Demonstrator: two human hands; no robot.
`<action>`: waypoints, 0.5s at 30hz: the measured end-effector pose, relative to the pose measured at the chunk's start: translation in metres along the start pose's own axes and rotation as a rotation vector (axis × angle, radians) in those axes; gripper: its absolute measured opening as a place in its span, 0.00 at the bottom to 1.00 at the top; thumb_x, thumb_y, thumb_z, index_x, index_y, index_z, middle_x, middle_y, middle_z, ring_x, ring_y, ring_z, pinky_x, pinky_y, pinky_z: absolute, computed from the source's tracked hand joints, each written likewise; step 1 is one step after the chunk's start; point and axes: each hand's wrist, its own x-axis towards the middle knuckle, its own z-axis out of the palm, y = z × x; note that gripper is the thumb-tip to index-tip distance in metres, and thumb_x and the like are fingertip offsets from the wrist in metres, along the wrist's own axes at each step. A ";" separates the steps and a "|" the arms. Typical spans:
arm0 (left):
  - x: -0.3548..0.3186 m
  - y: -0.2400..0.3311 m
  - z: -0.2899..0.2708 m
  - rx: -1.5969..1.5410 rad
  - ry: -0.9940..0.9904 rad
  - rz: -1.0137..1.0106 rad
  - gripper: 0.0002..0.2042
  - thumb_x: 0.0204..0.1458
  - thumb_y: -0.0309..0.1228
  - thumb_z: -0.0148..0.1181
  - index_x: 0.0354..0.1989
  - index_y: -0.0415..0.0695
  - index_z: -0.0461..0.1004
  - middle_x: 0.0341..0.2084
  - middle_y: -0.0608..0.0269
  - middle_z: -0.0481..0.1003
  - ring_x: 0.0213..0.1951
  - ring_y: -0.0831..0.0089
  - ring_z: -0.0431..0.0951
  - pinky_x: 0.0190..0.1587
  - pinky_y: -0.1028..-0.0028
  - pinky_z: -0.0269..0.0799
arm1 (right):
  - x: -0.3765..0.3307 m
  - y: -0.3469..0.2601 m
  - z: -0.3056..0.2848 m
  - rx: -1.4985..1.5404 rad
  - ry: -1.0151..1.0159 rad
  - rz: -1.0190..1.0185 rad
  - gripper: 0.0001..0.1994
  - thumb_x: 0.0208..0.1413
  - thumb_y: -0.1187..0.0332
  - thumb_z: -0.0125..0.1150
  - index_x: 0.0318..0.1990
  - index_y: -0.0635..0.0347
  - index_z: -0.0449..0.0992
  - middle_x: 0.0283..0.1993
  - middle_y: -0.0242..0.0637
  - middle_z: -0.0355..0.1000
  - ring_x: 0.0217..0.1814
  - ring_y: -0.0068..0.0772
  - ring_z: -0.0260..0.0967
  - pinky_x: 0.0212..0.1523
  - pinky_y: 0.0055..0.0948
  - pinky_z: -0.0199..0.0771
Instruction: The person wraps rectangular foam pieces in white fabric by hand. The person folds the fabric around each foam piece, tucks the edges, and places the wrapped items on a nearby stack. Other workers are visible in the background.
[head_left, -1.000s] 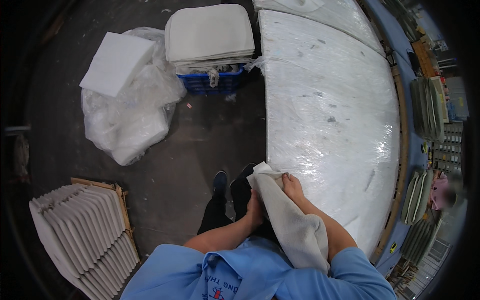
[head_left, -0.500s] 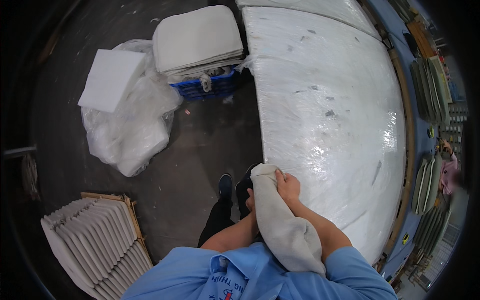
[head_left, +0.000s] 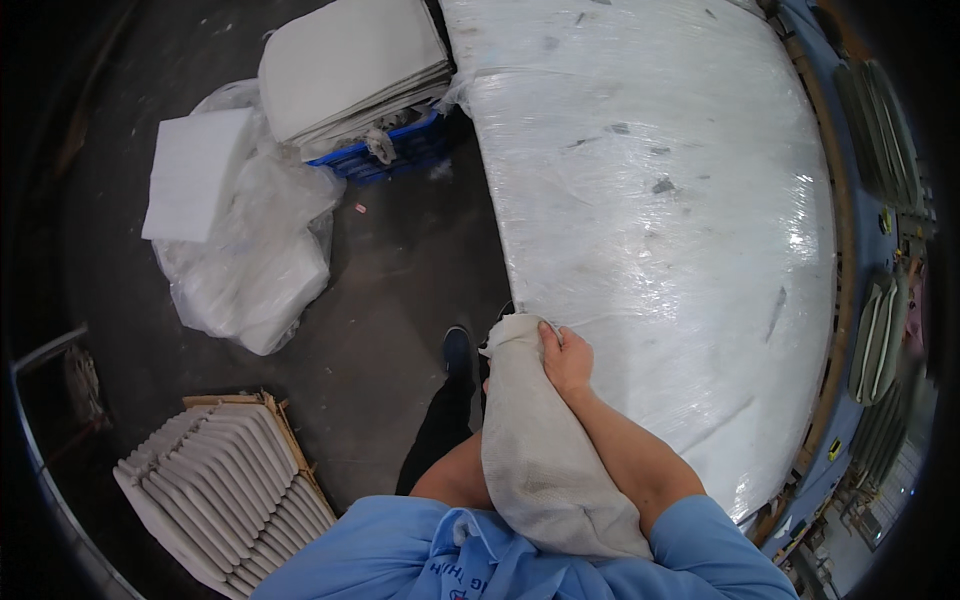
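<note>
A light grey woven fabric piece, shaped like a cushion cover (head_left: 545,450), hangs upright in front of my body, from my chest to the table's near left corner. My right hand (head_left: 567,360) grips its folded upper edge, thumb along the top. Whether there is padding inside the fabric is hidden. My left hand (head_left: 486,386) is behind the cover's left side; only a sliver of it shows, and its fingers are out of sight. Beside my right forearm lies the wide table surface wrapped in clear plastic film (head_left: 640,230).
On the floor at left lie a white foam block (head_left: 197,175) and a plastic bag of white stuffing (head_left: 250,265). Flat grey pads (head_left: 350,65) top a blue crate (head_left: 385,155). Stacked grey cushions (head_left: 215,485) stand near left. Racked cushions (head_left: 880,340) line the far right.
The cover's top edge has shifted slightly left and up, and its body now hangs broader and smoother. My left hand has gone further behind it. The view has turned a little.
</note>
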 end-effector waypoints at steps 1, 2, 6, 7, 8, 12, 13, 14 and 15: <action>-0.002 0.001 0.000 0.000 0.004 0.004 0.33 0.70 0.59 0.43 0.66 0.40 0.71 0.57 0.54 0.77 0.58 0.63 0.78 0.62 0.64 0.73 | 0.001 0.001 0.001 0.013 0.001 0.001 0.28 0.67 0.42 0.56 0.31 0.62 0.80 0.32 0.57 0.77 0.38 0.65 0.76 0.40 0.54 0.72; -0.003 0.003 0.001 0.006 0.010 0.015 0.33 0.71 0.59 0.43 0.65 0.40 0.71 0.56 0.54 0.77 0.58 0.63 0.78 0.62 0.64 0.73 | 0.002 0.001 0.002 0.024 0.002 0.000 0.28 0.67 0.43 0.56 0.31 0.62 0.80 0.31 0.57 0.77 0.38 0.65 0.75 0.39 0.54 0.72; -0.009 0.013 0.000 0.007 0.039 0.062 0.33 0.71 0.58 0.44 0.65 0.40 0.71 0.56 0.54 0.77 0.58 0.64 0.78 0.61 0.65 0.73 | 0.000 0.001 -0.003 0.122 -0.030 -0.037 0.25 0.66 0.45 0.59 0.34 0.61 0.80 0.29 0.53 0.77 0.34 0.57 0.75 0.38 0.48 0.72; -0.012 0.018 -0.001 0.020 0.064 0.083 0.32 0.71 0.58 0.44 0.65 0.40 0.72 0.56 0.54 0.77 0.58 0.64 0.78 0.61 0.65 0.72 | 0.000 0.002 -0.006 0.158 -0.059 -0.048 0.24 0.66 0.46 0.60 0.34 0.62 0.80 0.29 0.52 0.77 0.33 0.54 0.75 0.38 0.46 0.72; -0.014 0.026 -0.002 0.050 0.098 0.109 0.32 0.71 0.58 0.44 0.64 0.40 0.72 0.56 0.54 0.77 0.58 0.64 0.78 0.61 0.65 0.72 | 0.001 0.001 -0.006 0.193 -0.090 -0.059 0.23 0.66 0.47 0.61 0.35 0.62 0.79 0.28 0.50 0.76 0.32 0.50 0.74 0.38 0.44 0.72; -0.021 0.057 -0.012 0.221 0.270 0.176 0.32 0.71 0.57 0.44 0.64 0.40 0.72 0.56 0.55 0.77 0.58 0.65 0.78 0.61 0.66 0.72 | 0.008 -0.015 -0.006 0.242 -0.273 -0.227 0.21 0.66 0.50 0.62 0.36 0.63 0.78 0.29 0.45 0.76 0.33 0.40 0.73 0.39 0.40 0.71; -0.017 0.061 -0.022 0.252 0.269 0.207 0.31 0.71 0.57 0.44 0.64 0.40 0.73 0.56 0.55 0.77 0.58 0.65 0.78 0.61 0.66 0.72 | 0.011 -0.022 -0.004 0.229 -0.298 -0.272 0.21 0.66 0.50 0.62 0.36 0.63 0.78 0.29 0.45 0.75 0.33 0.39 0.72 0.39 0.39 0.71; -0.014 0.063 -0.030 0.261 0.180 0.291 0.30 0.71 0.56 0.47 0.64 0.40 0.72 0.55 0.57 0.77 0.56 0.67 0.77 0.61 0.68 0.71 | 0.013 -0.030 -0.002 0.216 -0.325 -0.318 0.21 0.66 0.50 0.62 0.37 0.63 0.78 0.29 0.44 0.75 0.34 0.38 0.72 0.39 0.39 0.71; -0.012 0.066 -0.036 0.264 0.089 0.373 0.28 0.71 0.54 0.49 0.64 0.40 0.72 0.54 0.59 0.77 0.55 0.69 0.77 0.60 0.70 0.70 | 0.016 -0.035 0.001 0.181 -0.343 -0.307 0.20 0.66 0.51 0.62 0.37 0.63 0.78 0.29 0.44 0.75 0.34 0.38 0.72 0.39 0.39 0.71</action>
